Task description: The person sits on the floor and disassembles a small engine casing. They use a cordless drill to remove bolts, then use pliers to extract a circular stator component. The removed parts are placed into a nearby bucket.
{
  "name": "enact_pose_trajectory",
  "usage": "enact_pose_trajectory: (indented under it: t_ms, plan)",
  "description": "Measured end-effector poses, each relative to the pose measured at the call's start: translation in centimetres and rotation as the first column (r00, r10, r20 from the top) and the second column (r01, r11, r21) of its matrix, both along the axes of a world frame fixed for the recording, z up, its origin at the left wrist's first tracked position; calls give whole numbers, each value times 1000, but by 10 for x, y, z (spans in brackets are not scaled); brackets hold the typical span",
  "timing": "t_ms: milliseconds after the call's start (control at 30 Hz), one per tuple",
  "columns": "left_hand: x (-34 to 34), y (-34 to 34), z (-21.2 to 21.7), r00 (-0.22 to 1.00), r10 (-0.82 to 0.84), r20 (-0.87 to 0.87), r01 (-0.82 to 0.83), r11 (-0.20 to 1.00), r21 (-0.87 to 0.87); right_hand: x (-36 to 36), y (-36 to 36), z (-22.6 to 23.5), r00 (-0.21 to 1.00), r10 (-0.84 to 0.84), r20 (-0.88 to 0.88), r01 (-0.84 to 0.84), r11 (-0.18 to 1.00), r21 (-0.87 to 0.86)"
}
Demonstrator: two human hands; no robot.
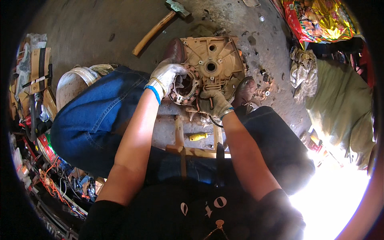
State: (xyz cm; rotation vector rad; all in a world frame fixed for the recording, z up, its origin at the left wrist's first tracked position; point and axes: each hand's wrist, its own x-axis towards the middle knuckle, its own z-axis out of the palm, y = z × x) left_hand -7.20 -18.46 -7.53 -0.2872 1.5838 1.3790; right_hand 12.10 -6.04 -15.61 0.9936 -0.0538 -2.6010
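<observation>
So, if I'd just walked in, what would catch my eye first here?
Probably the big tan metal housing near the centre, with the gloved left hand holding a ring-shaped part by its left side and the gloved right hand at its lower edge. Then the white glare at lower right, and the wooden-handled hammer at the top.

The location is a repair workshop, with work performed at floor level. Indicators are as follows: a stained, dark floor (100, 38) carries a wooden-handled hammer (159, 29), a yellow-handled screwdriver (197, 137) and scattered washers (267, 93). A cast metal housing (230, 58) stands exposed beside a ring-shaped machine part (183, 99). Along the left side, tangled orange wires (51, 185) and cardboard (39, 66) lie among densely heaped, assorted material.
</observation>
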Motion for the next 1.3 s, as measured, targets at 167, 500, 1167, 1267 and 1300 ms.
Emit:
enact_pose_trajectory:
  t_ms: [167,500,1167,1267,1300]
  plan:
    - [-2,10,8,997,31,67,-30,999,-11,8,-8,-16,982,-155,-110,132,972,-194]
    - [0,11,-23,997,8,80,-14,997,72,1,-4,-9,995,62,80,-71,991,114]
    - [-13,15,-8,962,223,157,-249,954,169,-147,47,88,-279,311,909,371,-838,401]
    - [-16,17,-2,981,184,63,-192,968,159,-128,60,79,-423,249,871,593,-651,474]
    - [-17,18,1,980,187,73,-196,969,152,-115,62,72,-311,643,700,-55,-748,662]
